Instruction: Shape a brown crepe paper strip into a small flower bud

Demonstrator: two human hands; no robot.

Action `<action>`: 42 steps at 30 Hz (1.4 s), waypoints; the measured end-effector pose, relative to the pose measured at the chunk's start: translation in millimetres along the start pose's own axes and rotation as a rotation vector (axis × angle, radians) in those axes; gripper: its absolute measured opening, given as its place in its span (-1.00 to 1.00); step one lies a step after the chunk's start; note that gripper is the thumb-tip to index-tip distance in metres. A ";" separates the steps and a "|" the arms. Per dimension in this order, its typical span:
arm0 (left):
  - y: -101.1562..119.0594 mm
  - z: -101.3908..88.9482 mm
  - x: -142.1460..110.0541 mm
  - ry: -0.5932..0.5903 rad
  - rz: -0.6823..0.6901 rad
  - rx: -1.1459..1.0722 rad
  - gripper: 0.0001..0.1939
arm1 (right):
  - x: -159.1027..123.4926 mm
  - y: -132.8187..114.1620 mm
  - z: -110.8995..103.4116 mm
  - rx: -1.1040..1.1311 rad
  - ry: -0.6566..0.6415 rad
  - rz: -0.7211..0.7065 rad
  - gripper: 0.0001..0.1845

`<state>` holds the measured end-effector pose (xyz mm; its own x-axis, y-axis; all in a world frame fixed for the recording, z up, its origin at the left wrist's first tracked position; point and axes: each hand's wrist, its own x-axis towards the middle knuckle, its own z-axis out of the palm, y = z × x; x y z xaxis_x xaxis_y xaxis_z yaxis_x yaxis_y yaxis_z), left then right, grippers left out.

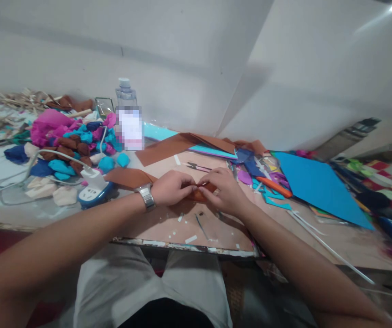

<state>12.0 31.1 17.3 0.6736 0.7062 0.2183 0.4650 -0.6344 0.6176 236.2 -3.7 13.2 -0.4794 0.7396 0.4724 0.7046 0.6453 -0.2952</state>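
Likely light, pliable and easily creased, the brown paper piece (198,196) is over the counter (163,229), its edge pinched in the fingers of the left hand (171,187) and right hand (228,193), a sensible place to hold.

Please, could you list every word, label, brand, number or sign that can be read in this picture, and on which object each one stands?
No text can be read.
Clear plastic bottle with a white cap: lower front pixelated, unreadable.
Brown patch with dark marks, low in the picture: too blurred to read.
Silver metal wristwatch: too small to read.
Small brown piece of thin material, in the left hand and right hand: no writing visible.
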 end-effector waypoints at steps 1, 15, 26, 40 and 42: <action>-0.7 0.5 0.1 0.001 0.001 -0.014 -0.74 | 0.0 -0.2 -0.2 -0.008 0.000 -0.012 -0.93; -7.4 3.9 1.7 -0.078 -0.068 -0.173 -0.74 | -0.5 -0.8 1.1 -0.024 0.043 -0.038 -0.87; -11.7 2.9 3.5 -0.125 -0.104 -0.326 -0.75 | 0.8 -2.9 -0.6 -0.020 0.022 -0.090 -0.82; -6.4 1.9 0.3 -0.099 -0.094 -0.226 -0.67 | 0.1 -2.0 0.5 -0.038 0.091 -0.155 -0.90; -4.2 1.1 -0.7 -0.036 -0.031 -0.083 -0.73 | 0.1 -2.6 0.8 -0.022 0.085 -0.124 -0.91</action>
<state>10.2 32.9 13.7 0.6801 0.7127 0.1719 0.4381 -0.5830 0.6842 233.9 -5.1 13.3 -0.5179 0.6348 0.5734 0.6543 0.7258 -0.2124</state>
